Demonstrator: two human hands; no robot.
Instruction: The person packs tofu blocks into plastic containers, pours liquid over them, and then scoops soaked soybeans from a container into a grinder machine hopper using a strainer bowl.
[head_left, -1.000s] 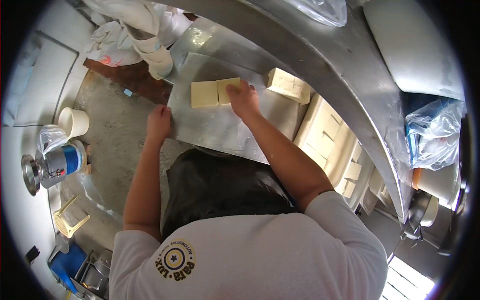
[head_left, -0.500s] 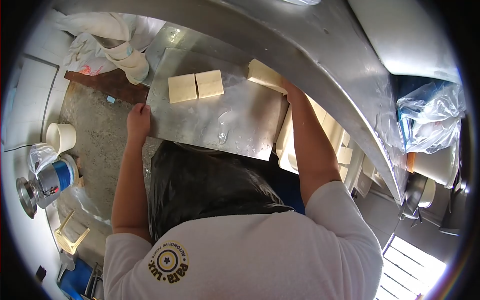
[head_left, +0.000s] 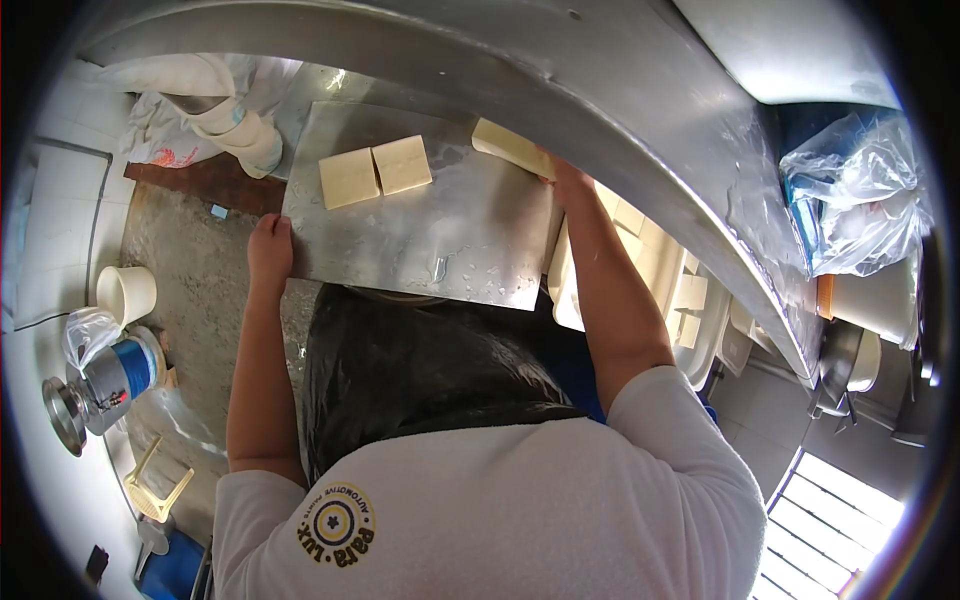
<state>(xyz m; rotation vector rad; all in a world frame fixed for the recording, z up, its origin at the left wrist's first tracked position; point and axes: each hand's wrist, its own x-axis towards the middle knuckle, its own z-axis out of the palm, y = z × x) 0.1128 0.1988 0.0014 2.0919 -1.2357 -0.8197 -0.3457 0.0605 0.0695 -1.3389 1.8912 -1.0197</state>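
Two pale yellow blocks [head_left: 375,172] lie side by side, a narrow gap between them, on the metal sheet [head_left: 400,235]. My left hand [head_left: 270,247] is closed at the sheet's left edge, its fingers wrapped round that edge. At the sheet's upper right, my right hand [head_left: 568,180] is at the near end of a longer pale block [head_left: 510,147]. The fingers of my right hand are mostly hidden by the block and the metal rim, so their grip cannot be made out.
A cream tub [head_left: 645,250] of pale blocks stands to the right, below a curved steel edge [head_left: 640,150]. White cloth [head_left: 180,125] lies at upper left. A white bucket [head_left: 127,293], a metal container [head_left: 105,392] and a yellow stool [head_left: 157,480] are at the left.
My right hand has left the right one of the two blocks and moved right to the longer block. My left hand stays at the sheet's edge. The view has shifted.
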